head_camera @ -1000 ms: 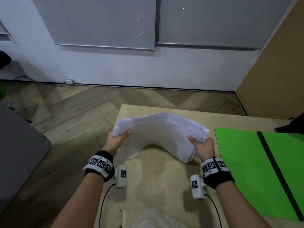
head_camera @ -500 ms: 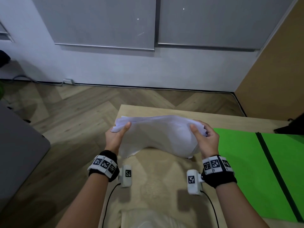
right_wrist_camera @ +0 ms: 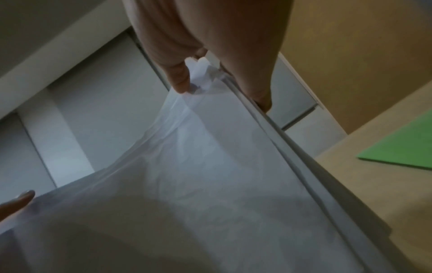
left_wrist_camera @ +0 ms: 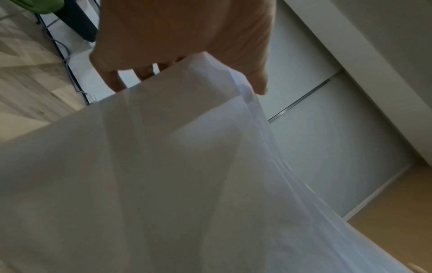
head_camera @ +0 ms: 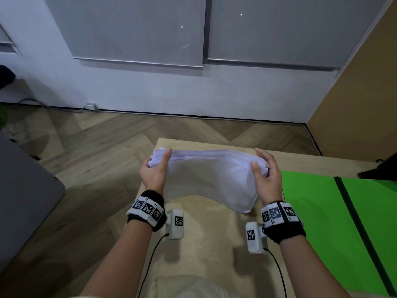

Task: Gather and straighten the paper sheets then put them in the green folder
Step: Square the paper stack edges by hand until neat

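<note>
The papers [head_camera: 211, 175] hang in the air over the desk [head_camera: 214, 244], sagging in the middle; the left hand [head_camera: 155, 172] and right hand [head_camera: 266, 176] each pinch one end, fingers clamped on the pile; the green folder [head_camera: 311, 211] lies open just to the right; I think it helps to stand the pile on the desk and tap it softly, with a loose hold so the edges line up.

Paper sheets [head_camera: 210, 177]: white stack, held upright above the table's [head_camera: 214, 254] far-left corner, lower edge sagging, upper edges unevenly aligned. Green folder [head_camera: 318, 222]: lying open and flat along the table's right edge, dark spine [head_camera: 354, 220] running diagonally.
</note>
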A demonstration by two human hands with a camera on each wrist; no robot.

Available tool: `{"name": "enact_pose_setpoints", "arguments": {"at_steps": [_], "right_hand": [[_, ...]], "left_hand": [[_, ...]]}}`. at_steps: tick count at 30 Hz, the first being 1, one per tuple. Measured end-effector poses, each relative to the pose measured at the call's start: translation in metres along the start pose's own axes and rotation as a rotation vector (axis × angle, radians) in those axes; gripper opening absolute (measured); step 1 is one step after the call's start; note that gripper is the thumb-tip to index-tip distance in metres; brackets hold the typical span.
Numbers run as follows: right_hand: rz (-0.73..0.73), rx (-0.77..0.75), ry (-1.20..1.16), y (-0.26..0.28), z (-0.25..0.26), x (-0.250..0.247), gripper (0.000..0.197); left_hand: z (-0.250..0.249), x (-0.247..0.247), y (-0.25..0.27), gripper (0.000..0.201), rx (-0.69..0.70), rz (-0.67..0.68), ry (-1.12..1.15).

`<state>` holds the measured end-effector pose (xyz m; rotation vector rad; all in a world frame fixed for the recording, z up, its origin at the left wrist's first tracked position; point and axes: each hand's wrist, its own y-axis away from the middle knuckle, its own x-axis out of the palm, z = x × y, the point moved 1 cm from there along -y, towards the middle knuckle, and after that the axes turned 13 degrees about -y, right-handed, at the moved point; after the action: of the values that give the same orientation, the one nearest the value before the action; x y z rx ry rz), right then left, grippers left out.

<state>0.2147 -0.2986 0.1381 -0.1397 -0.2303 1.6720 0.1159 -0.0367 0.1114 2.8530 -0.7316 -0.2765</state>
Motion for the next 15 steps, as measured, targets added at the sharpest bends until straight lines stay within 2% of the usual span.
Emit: {"name": "enact_pose_setpoints", "arguments": {"at_steps": [6, 9, 15], "right_hand": [[-0.088, 0.053, -0.064, -0.001, -0.006, -0.005, 0.011], [-0.082, 0.058, -0.08, -0.001, -0.004, -0.002, 0.006], [-0.142, 0.075, -0.124, -0.002, -0.012, -0.005, 0.025]], "left_hand": [[-0.004, 0.004, -0.003, 0.043, -0.004, -0.029, -0.013], [-0.004, 0.004, -0.003, 0.047, -0.025, -0.035, -0.028], [-0.004, 0.003, -0.002, 0.052, -0.02, -0.044, -0.03]]}}
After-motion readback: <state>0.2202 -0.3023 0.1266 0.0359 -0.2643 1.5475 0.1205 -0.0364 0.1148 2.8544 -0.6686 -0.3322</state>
